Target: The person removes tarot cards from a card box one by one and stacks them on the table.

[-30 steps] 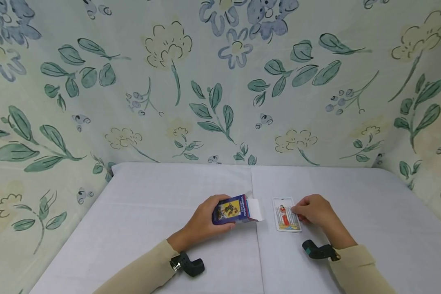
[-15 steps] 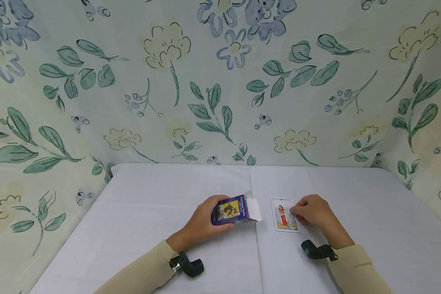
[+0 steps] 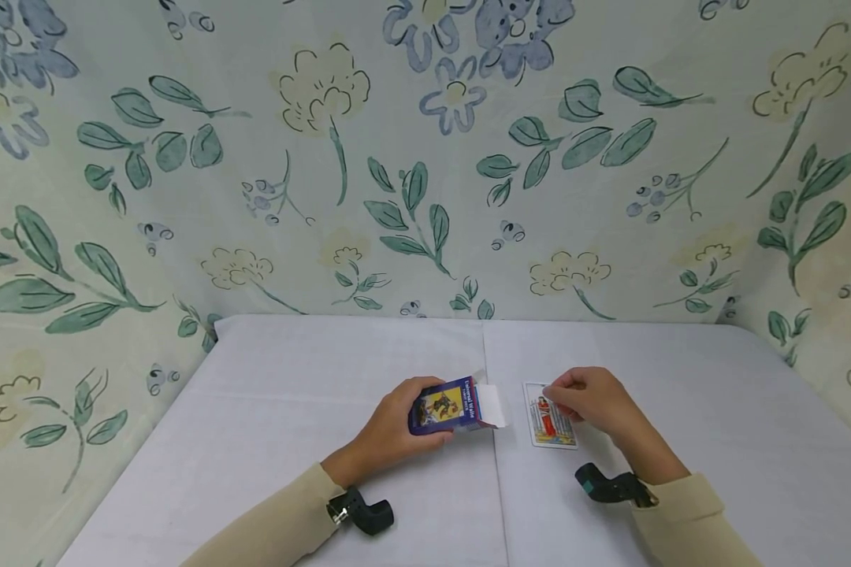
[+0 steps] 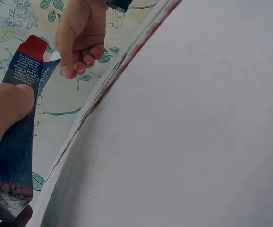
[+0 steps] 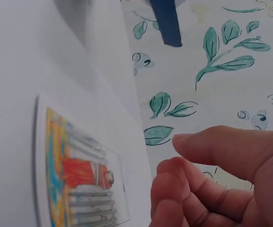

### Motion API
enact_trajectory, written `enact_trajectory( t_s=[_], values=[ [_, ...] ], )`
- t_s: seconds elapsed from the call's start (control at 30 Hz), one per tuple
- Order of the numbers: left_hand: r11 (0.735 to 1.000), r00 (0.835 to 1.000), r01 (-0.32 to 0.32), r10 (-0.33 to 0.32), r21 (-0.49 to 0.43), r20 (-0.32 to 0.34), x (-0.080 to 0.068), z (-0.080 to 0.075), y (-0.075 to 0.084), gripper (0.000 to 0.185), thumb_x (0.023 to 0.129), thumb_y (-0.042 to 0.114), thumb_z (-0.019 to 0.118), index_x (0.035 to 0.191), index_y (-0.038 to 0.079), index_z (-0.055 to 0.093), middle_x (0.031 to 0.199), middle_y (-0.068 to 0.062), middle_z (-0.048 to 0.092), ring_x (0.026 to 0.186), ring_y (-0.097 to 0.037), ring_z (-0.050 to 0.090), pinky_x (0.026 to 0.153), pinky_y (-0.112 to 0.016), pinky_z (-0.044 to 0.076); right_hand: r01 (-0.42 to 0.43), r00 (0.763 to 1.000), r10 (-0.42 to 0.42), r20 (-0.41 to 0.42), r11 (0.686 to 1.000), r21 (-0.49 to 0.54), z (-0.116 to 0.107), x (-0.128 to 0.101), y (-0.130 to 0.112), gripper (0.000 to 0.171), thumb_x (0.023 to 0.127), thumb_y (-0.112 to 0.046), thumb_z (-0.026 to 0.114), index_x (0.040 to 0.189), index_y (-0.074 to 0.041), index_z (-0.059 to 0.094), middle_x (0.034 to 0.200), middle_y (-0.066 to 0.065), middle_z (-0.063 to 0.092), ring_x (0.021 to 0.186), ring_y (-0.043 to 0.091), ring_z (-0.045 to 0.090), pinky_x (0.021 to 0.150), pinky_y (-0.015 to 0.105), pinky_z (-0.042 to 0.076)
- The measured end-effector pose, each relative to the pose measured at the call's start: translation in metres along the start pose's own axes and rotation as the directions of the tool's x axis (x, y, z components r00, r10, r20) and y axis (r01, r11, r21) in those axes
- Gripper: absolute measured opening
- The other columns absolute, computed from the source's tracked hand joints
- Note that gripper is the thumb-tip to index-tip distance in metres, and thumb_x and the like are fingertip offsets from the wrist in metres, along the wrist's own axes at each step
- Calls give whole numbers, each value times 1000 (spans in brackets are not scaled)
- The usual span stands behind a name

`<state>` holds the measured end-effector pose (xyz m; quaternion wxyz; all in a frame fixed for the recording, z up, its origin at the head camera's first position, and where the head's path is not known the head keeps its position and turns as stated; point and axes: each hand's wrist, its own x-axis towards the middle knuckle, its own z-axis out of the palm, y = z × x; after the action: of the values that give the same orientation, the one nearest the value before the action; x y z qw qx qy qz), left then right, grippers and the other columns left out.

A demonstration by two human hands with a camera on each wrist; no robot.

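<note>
My left hand [image 3: 392, 429] grips a blue tarot card box [image 3: 443, 405] with a yellow picture on its front. The box's end flap stands out white towards the right in the head view. In the left wrist view the thumb presses along the side of the box [image 4: 17, 137]. To the right, a tarot card with a red-clad figure [image 3: 555, 431] lies face up. Over its upper right part hovers my right hand [image 3: 599, 400]. Its fingers are loosely curled with nothing between them, apart from the card [image 5: 87, 179] in the right wrist view.
A white cloth [image 3: 312, 370] with a crease down its middle covers the table. Behind and at both sides hangs a floral-patterned fabric [image 3: 425, 157]. Black devices, such as the one on the right wrist [image 3: 610, 484], stick out from both cuffs.
My right hand has let go of the card's right edge and moved up and left over it. The card had shifted slightly left before that. The left hand and box have stayed put.
</note>
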<state>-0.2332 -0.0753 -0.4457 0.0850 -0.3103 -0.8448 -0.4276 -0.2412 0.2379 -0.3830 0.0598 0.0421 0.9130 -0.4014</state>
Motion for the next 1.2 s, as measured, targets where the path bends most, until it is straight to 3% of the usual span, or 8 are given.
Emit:
enact_trajectory(
  t_s=[0.2, 0.4, 0.83, 1.2],
  values=[
    [1000, 1000, 1, -1, 3, 1, 0, -1, 1, 71, 79, 49, 75, 136, 19, 45, 125, 6, 53, 108, -7, 51, 92, -32, 47, 52, 998, -52, -21, 998, 17, 2, -7, -15, 24, 89, -29, 68, 96, -6, 64, 84, 10, 65, 74, 22, 58, 69, 39, 54],
    [1000, 1000, 7, -7, 13, 0, 1, 0, 2, 71, 79, 48, 75, 137, 19, 45, 127, 6, 53, 109, -7, 51, 93, -32, 47, 144, 990, -143, -23, 988, 61, 7, -20, -35, 25, 88, -26, 70, 98, -3, 65, 84, 12, 64, 76, 26, 58, 64, 32, 51],
    [1000, 1000, 9, -9, 12, 12, 1, -2, 4, 72, 79, 48, 76, 137, 19, 45, 126, 6, 53, 108, -6, 51, 93, -32, 47, 204, 979, -204, -7, 976, 79, 38, -23, -50, 12, 86, -18, 72, 89, -7, 67, 76, 4, 61, 71, 19, 54, 62, 28, 49],
    [1000, 1000, 5, -5, 10, 10, 1, 0, 2, 71, 79, 49, 76, 136, 22, 45, 125, 8, 53, 107, -6, 51, 92, -31, 47, 184, 983, -184, 9, 982, 41, 51, -26, -57, 13, 84, -19, 74, 84, -9, 65, 70, 2, 58, 68, 18, 51, 57, 28, 45]
  ],
)
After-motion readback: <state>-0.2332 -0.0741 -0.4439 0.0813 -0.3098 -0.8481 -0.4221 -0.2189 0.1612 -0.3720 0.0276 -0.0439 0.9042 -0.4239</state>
